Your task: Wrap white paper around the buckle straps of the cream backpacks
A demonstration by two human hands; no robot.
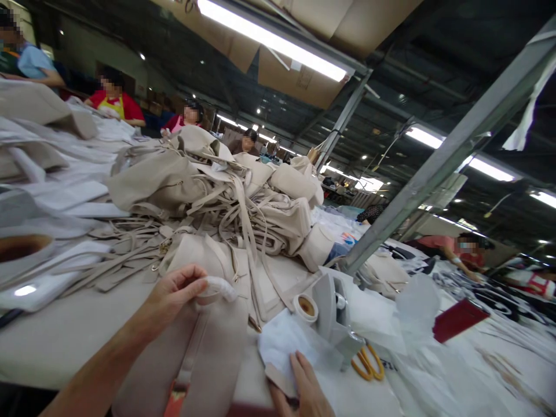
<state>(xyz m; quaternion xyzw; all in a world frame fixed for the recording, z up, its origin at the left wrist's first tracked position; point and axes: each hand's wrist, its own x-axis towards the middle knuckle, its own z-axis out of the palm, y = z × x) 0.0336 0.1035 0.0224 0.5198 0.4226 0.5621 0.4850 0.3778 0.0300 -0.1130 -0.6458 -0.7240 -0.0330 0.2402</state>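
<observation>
My left hand [185, 285] pinches a small piece of white wrapping [219, 287] at the top of a beige bag part [217, 353]. A strap with an orange-red end [177, 399] runs down that part. At the bottom centre, my right hand [302, 385] rests at a small beige piece [280, 379] beside white tissue paper [286, 341]; its fingertips point up and whether it grips the piece is unclear. A grey tape dispenser [332, 310] and a tape roll [305, 308] stand just beyond, with orange-handled scissors [368, 362] to their right.
A big heap of beige bags and straps [260, 214] fills the table's middle. White sheets and a large roll [24, 249] lie left. Clear plastic and a dark red object [460, 319] lie right. A slanted metal post [434, 168] rises there. Several people work beyond.
</observation>
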